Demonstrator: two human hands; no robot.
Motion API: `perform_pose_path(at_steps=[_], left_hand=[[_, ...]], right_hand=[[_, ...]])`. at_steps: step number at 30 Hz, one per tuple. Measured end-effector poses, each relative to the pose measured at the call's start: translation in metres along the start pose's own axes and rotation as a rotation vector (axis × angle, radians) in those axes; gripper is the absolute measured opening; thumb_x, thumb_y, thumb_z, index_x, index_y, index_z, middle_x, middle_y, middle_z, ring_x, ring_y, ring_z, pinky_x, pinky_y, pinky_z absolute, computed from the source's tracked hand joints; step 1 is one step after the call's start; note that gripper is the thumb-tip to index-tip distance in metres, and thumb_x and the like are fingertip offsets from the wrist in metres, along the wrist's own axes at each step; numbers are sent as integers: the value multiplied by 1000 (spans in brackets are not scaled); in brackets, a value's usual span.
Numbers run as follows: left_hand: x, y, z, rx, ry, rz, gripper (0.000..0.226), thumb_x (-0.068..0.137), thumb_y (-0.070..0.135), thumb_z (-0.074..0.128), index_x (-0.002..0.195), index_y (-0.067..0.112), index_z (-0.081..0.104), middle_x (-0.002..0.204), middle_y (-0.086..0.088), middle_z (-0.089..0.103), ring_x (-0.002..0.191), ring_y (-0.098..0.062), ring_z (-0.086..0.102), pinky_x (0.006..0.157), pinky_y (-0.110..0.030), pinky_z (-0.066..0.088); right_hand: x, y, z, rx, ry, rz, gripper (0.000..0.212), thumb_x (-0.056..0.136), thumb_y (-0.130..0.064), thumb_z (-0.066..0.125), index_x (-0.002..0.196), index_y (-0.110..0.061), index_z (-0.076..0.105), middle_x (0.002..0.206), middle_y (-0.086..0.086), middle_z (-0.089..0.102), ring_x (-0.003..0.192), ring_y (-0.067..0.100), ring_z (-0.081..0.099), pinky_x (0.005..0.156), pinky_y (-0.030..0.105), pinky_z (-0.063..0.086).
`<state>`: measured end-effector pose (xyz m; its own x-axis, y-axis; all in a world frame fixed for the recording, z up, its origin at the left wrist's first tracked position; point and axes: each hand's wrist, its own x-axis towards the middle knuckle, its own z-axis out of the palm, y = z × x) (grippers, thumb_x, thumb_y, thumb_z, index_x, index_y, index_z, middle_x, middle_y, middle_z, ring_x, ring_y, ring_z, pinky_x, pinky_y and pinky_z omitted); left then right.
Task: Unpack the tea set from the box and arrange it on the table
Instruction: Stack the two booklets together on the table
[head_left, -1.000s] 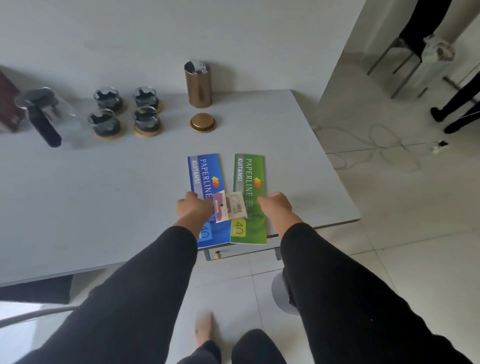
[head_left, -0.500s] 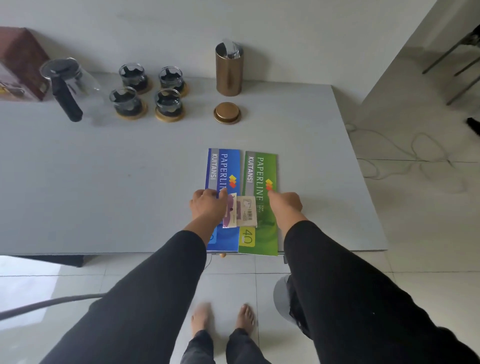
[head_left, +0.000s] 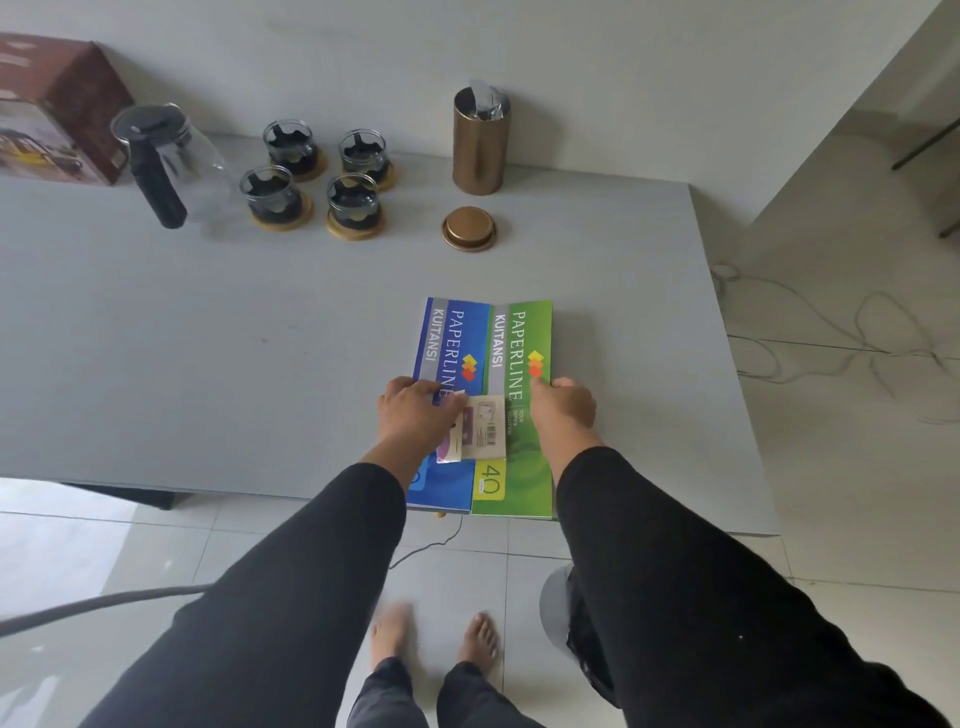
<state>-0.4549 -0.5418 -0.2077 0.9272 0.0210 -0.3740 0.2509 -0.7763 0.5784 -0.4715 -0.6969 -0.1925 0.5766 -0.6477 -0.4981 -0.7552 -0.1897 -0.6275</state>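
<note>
The tea set stands at the back of the grey table (head_left: 208, 364): a glass teapot (head_left: 166, 156) with a black handle, and several glass cups (head_left: 311, 176) on wooden coasters. A brown box (head_left: 62, 104) sits at the far left corner. My left hand (head_left: 413, 415) rests on a blue receipt book (head_left: 457, 338) and touches a small purple-and-white packet (head_left: 480, 428) lying across the books. My right hand (head_left: 563, 405) presses its fingers on a green receipt book (head_left: 524, 332). Neither hand holds a tea piece.
A bronze canister (head_left: 480, 143) stands open near the wall, with its lid (head_left: 469, 228) lying in front of it. The books overhang the table's near edge. Cables trail over the tiled floor (head_left: 831, 338) to the right. My bare feet are below.
Both hands slid a little forward along the books and their fingers uncurled from fists. The view swung left, bringing the box into sight.
</note>
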Motion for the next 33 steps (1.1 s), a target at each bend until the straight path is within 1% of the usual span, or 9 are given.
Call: perform_pose_path(at_steps=[5,11,16,18,20,22,24,28,33], left_hand=[[-5,2,3,-19,27,-12,60,80,51,67,130,21,53,141,-2,37,133,-21,33,110,-31,31],[-4,2,-2,-102,26,-54,65,79,53,68,132,18,51,139,-3,37,132,-18,37,109,-32,35],[1,1,-10,-131,-24,-74,69,80,56,64,134,14,50,137,-5,36,130,-19,39,110,-34,36],[3,0,-13,-155,-33,-81,67,80,55,65,132,14,51,136,-5,37,128,-18,42,109,-32,37],[5,-1,-14,-173,-42,-83,62,80,51,68,128,15,53,134,-5,37,124,-19,45,108,-32,39],[5,-2,-15,-185,-52,-83,58,79,44,72,126,15,53,131,-4,37,120,-20,47,105,-33,42],[6,-2,-15,-181,-58,-85,60,80,36,73,131,15,50,131,-5,37,119,-21,48,104,-31,43],[8,2,-16,-200,-30,-127,66,82,29,72,137,10,39,131,-8,42,119,-22,48,100,-29,41],[16,7,-19,-184,-58,-192,54,84,31,69,127,7,46,125,-11,53,113,-24,54,93,-31,46]], right_hand=[[-2,-4,-3,122,-7,-55,22,94,-33,52,83,-15,50,86,5,55,78,23,51,72,33,45],[0,-2,-4,175,-5,-95,36,95,-26,51,63,-18,38,63,-2,44,54,14,39,53,26,35],[-7,-16,-1,209,79,-139,37,94,-24,51,61,-18,35,61,-2,44,62,22,43,62,30,38],[-8,-20,1,189,55,-123,31,94,-25,52,66,-16,40,66,-1,48,67,23,46,59,28,37],[-13,-25,4,173,-28,-71,3,93,-18,51,92,-15,50,86,3,55,77,23,51,59,26,39],[-19,-27,12,177,-136,-8,38,93,-9,45,129,-18,40,114,10,54,95,26,55,73,28,42],[-27,-29,23,112,-185,8,57,93,-4,39,145,-22,26,140,10,44,119,29,51,89,31,43],[-38,-37,45,-14,-103,36,50,93,-14,45,142,-13,37,142,15,38,127,32,46,105,36,40],[-40,-57,50,-44,-130,53,37,96,-20,46,126,-1,52,128,15,57,117,32,56,90,32,46]])
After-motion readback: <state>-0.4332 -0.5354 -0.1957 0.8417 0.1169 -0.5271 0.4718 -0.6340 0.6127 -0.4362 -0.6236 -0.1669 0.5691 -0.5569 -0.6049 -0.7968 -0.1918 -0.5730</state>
